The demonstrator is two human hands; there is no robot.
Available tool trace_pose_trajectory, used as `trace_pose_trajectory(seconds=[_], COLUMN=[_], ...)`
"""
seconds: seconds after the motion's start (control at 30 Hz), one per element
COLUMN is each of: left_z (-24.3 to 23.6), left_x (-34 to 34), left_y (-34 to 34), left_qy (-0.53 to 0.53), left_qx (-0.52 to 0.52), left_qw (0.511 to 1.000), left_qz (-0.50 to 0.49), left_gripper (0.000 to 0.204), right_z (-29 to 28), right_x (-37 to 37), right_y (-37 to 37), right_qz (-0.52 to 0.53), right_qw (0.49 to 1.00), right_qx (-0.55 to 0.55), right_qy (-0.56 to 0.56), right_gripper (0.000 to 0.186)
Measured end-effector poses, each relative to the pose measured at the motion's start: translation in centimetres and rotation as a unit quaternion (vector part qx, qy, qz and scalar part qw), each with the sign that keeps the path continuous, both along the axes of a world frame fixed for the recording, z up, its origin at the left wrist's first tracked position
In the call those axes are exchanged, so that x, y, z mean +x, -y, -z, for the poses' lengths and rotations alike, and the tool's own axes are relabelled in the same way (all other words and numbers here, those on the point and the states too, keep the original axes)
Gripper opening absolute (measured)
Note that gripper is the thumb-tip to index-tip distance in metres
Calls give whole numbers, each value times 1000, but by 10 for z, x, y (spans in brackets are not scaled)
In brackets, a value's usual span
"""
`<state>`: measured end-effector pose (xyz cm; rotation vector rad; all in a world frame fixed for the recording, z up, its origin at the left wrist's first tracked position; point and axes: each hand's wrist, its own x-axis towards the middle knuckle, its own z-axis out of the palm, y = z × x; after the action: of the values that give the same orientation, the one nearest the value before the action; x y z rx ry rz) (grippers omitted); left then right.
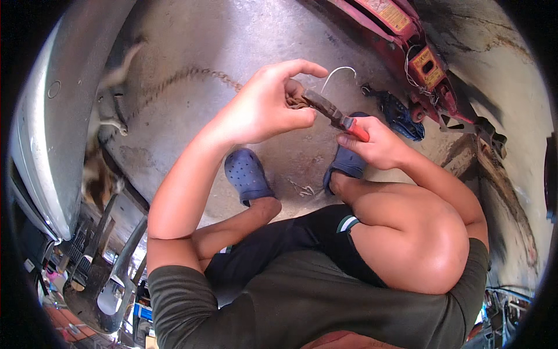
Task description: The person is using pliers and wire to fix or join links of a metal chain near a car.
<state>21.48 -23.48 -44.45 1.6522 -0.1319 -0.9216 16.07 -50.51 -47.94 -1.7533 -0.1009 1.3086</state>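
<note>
My left hand (258,107) is curled around the bunched end of a rusty chain (200,72), its index finger reaching out over the top. From there the chain runs left across the floor toward a tan and white animal (110,122), perhaps a dog. In my right hand (378,142) is a pair of pliers (334,113) with red handles. The plier jaws meet the chain bundle at my left fingers; whether they grip it is hard to see. A thin pale wire (343,68) arcs up beside the jaws, its lower end hidden.
Blue clogs (247,173) are on my feet on the concrete floor. Wire scraps (302,187) lie between them. A red metal floor jack (430,70) stands at the upper right, a dark blue object (401,118) beside it. A grey vehicle panel (64,116) borders the left.
</note>
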Motion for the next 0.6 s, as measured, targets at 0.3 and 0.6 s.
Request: trace_pose_trajectory(seconds=[0.3, 0.6], left_z=[9, 21], left_x=[-3, -16], left_y=[-12, -8], left_qy=[-62, 10], left_qx=[-25, -82], left_qw=[997, 989], left_qz=[-29, -124], left_gripper=[55, 52], right_z=[-18, -20], right_x=[12, 11], right_y=[9, 9], right_qz=[-24, 90], right_qw=[991, 933], right_qx=[126, 195], right_qy=[-27, -291], right_gripper=[37, 39])
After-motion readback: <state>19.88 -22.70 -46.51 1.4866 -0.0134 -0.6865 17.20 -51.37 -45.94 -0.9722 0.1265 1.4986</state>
